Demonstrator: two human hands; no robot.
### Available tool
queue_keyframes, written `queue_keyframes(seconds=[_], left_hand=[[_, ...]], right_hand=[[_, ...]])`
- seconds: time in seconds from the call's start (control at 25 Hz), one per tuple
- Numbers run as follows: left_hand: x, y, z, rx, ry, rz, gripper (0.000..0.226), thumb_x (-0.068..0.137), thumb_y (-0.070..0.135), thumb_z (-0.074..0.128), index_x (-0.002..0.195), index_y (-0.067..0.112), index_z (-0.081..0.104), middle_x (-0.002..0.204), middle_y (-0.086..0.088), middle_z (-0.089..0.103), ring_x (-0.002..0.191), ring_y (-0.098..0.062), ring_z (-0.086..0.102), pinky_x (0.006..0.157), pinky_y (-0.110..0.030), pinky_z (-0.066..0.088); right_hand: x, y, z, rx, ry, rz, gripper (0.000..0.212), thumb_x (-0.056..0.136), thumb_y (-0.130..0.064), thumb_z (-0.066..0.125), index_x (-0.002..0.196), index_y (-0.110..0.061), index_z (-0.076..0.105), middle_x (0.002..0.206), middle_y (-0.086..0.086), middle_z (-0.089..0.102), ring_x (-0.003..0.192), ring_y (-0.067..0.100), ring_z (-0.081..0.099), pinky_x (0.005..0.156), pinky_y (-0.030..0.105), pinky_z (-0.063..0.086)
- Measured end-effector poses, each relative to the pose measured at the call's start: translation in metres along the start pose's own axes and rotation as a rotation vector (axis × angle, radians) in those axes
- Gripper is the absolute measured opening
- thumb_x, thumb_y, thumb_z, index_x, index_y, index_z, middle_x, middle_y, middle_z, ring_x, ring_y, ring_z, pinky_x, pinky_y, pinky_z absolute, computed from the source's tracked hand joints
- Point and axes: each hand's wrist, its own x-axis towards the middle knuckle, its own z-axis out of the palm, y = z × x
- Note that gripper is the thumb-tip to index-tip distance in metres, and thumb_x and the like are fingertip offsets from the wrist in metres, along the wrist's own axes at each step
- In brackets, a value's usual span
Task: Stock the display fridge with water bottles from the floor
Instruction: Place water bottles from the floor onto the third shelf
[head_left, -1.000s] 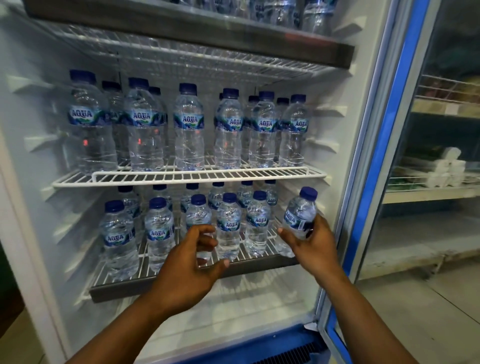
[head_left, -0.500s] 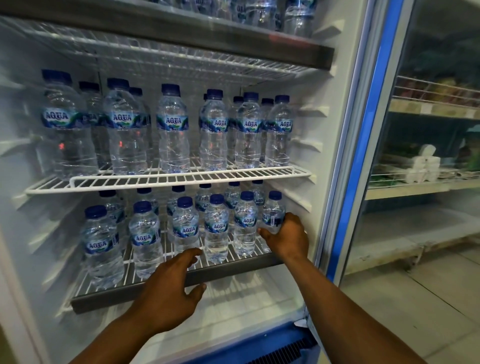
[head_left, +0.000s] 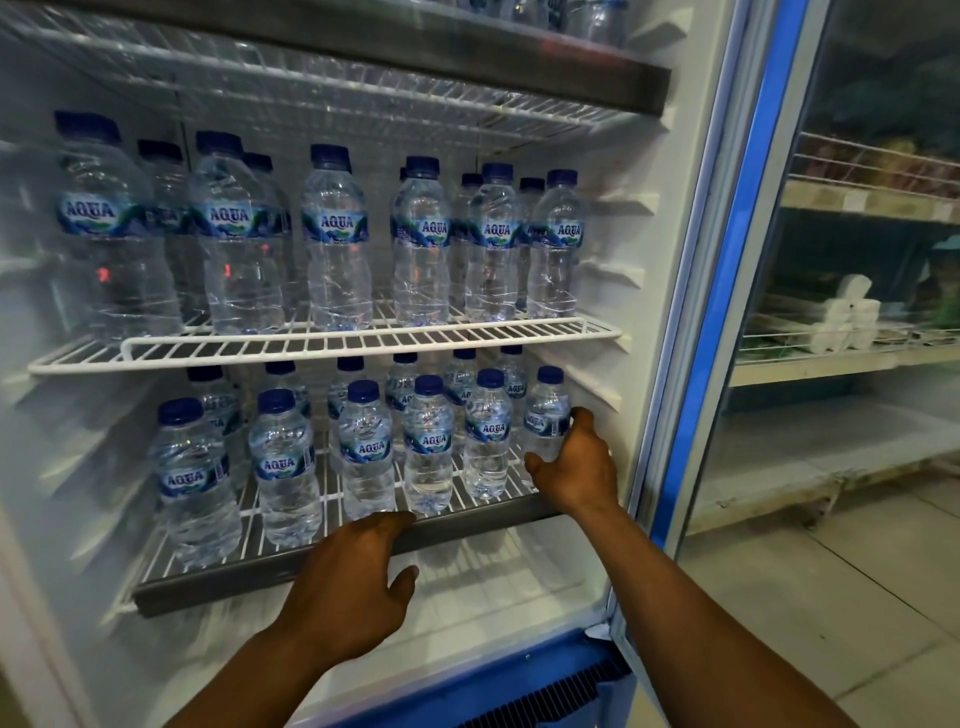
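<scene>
The display fridge stands open in front of me. My right hand (head_left: 574, 465) holds a small water bottle (head_left: 545, 415) with a blue cap, standing at the right end of the lower wire shelf (head_left: 218, 577). Thumb and fingers wrap its lower half. Several more small bottles (head_left: 428, 441) stand in rows to its left. My left hand (head_left: 358, 577) hovers just in front of the shelf's grey front edge, fingers loosely spread and holding nothing. Taller bottles (head_left: 335, 234) fill the white wire shelf (head_left: 332, 343) above.
The fridge's blue-framed glass door (head_left: 737, 291) stands open on the right. Through it show store shelves with white packs (head_left: 844, 317). Below the lower shelf lies the fridge's white floor (head_left: 498, 587). A tiled floor (head_left: 831, 597) spreads at the lower right.
My right hand carried the small bottle from in front of the fridge onto the right end of the lower shelf. My left hand let go of a front bottle and dropped below the shelf edge.
</scene>
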Motion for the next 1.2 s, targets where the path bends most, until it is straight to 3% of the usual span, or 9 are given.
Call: queue_keyframes(seconds=[0.12,0.32,0.52,0.68,0.8,0.88,1.0,1.2], left_hand=[[0.001,0.003,-0.002,0.003,-0.007,0.004,0.059,0.087,0.047,0.064,0.142,0.036,0.044,0.135,0.017,0.055,0.12,-0.008,0.054,0.1,-0.023,0.044],[0.002,0.012,-0.008,0.007,0.035,0.059,0.06,0.088,0.041,0.063,0.143,0.036,0.04,0.143,0.017,0.047,0.124,-0.008,0.051,0.101,-0.021,0.042],[0.013,0.019,-0.02,0.04,0.118,0.096,0.069,0.089,0.035,0.064,0.149,0.031,0.031,0.159,0.011,0.021,0.129,-0.016,0.05,0.1,-0.03,0.048],[0.041,0.034,-0.033,0.01,0.231,0.048,0.076,0.087,0.031,0.069,0.151,0.024,0.028,0.16,0.003,0.021,0.107,-0.018,0.062,0.092,-0.037,0.054],[0.074,0.041,-0.039,0.031,0.227,0.046,0.083,0.088,0.035,0.069,0.153,0.024,0.018,0.159,0.001,0.02,0.09,-0.019,0.066,0.083,-0.043,0.057],[0.091,0.041,-0.039,0.071,0.194,0.04,0.088,0.087,0.037,0.069,0.154,0.025,0.013,0.16,-0.001,0.019,0.101,-0.023,0.065,0.087,-0.043,0.056],[0.104,0.039,-0.034,0.131,0.179,0.025,0.084,0.086,0.03,0.073,0.152,0.023,0.022,0.156,-0.003,0.03,0.121,-0.028,0.056,0.093,-0.041,0.053],[0.106,0.036,-0.025,0.135,0.225,0.028,0.077,0.084,0.025,0.075,0.148,0.022,0.031,0.153,-0.002,0.036,0.124,-0.029,0.055,0.093,-0.04,0.053]], right_hand=[[0.002,0.002,-0.005,0.112,-0.028,0.04,0.071,0.072,-0.027,0.083,0.126,-0.022,0.038,0.114,0.004,0.068,0.102,0.029,0.067,0.082,0.037,0.057],[0.0,0.001,-0.003,0.119,0.009,-0.015,0.07,0.072,-0.034,0.084,0.126,-0.022,0.041,0.117,0.003,0.069,0.104,0.029,0.067,0.081,0.037,0.057],[0.001,0.001,-0.003,0.158,-0.075,-0.011,0.069,0.079,-0.022,0.078,0.134,-0.02,0.036,0.12,0.005,0.067,0.108,0.03,0.065,0.084,0.033,0.051],[0.0,0.002,-0.003,0.182,-0.092,0.017,0.067,0.078,-0.025,0.08,0.132,-0.019,0.041,0.123,0.004,0.066,0.111,0.029,0.063,0.084,0.029,0.048],[-0.004,0.004,0.003,0.199,-0.058,0.027,0.07,0.074,-0.03,0.085,0.131,-0.018,0.046,0.125,0.003,0.067,0.113,0.027,0.063,0.089,0.031,0.05],[-0.007,0.004,0.005,0.208,-0.053,0.025,0.07,0.074,-0.028,0.085,0.132,-0.018,0.047,0.127,0.003,0.066,0.115,0.026,0.062,0.093,0.034,0.05],[-0.006,0.005,0.005,0.195,-0.058,0.029,0.068,0.077,-0.026,0.084,0.133,-0.018,0.047,0.127,0.003,0.065,0.116,0.026,0.062,0.092,0.032,0.049],[-0.003,0.011,0.001,0.183,-0.091,0.005,0.067,0.077,-0.025,0.082,0.133,-0.019,0.046,0.124,0.002,0.066,0.112,0.025,0.063,0.087,0.028,0.048]])
